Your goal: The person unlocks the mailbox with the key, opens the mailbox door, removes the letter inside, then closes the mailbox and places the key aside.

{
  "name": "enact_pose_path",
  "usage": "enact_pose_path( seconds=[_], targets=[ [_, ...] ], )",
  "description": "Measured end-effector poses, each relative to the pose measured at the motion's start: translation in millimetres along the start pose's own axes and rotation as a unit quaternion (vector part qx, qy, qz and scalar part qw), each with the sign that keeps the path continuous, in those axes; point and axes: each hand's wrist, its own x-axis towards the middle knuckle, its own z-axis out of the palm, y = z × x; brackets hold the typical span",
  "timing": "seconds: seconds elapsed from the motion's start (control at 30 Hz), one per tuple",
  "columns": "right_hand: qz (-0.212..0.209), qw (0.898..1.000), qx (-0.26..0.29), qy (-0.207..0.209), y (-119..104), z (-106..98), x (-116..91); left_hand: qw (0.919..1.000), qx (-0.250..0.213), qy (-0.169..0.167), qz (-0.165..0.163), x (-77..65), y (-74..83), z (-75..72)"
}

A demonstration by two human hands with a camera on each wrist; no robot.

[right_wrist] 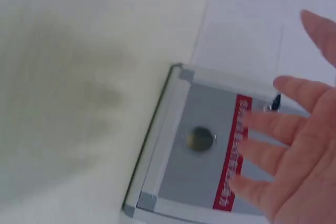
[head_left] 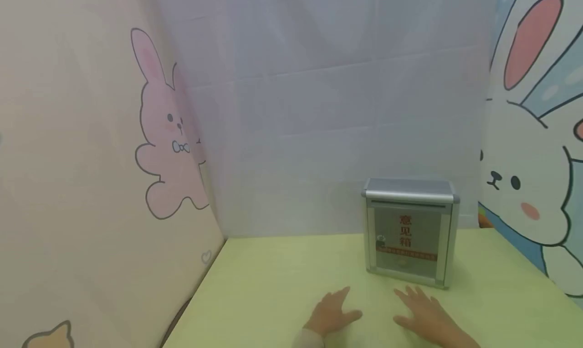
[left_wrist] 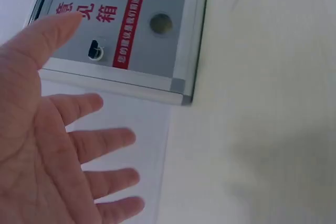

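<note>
A silver metal suggestion box (head_left: 407, 239) stands upright at the right of the table, its slot along the top of the front. Red lettering and a red strip (left_wrist: 129, 24) mark its grey front panel, with a small lock (left_wrist: 96, 51) beside them. A round, coin-like disc (right_wrist: 200, 138) shows low on the panel; whether it lies behind the panel I cannot tell. My left hand (head_left: 331, 313) is in front and to the left of the box, fingers spread and holding nothing. Just before the box, my right hand (head_left: 425, 315) also has its fingers spread, with nothing held.
The pale yellow-green table (head_left: 273, 282) reaches back to a white sheet (head_left: 291, 110). A wall with a pink rabbit (head_left: 166, 135) rises at the left. On the right is a panel with a white rabbit (head_left: 524, 161).
</note>
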Motion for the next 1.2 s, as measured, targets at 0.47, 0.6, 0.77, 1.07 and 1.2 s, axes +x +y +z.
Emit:
enact_pose_path(
  seconds=[0.47,0.6,0.77,1.07,1.2],
  targets=[
    [0.099,0.968,0.133,0.19,42.3,-79.9,-23.1,0.9671,-0.245,-0.065,0.021,41.1,15.6,-47.1],
    [0.094,0.95,0.16,0.251,56.0,-95.0,-16.3,0.9545,-0.282,-0.089,0.041,64.0,21.9,-58.3],
    [0.109,0.95,0.215,0.199,63.3,-115.1,-7.8,0.9482,-0.295,-0.104,0.056,86.1,30.3,-70.3],
    [0.075,0.944,0.301,0.116,62.9,-127.6,4.3,0.9567,-0.283,-0.06,0.03,118.1,45.7,-59.9],
    [0.083,0.947,0.289,0.112,58.3,-128.2,8.0,0.9546,-0.291,-0.047,0.043,125.6,53.8,-45.8]
  ],
)
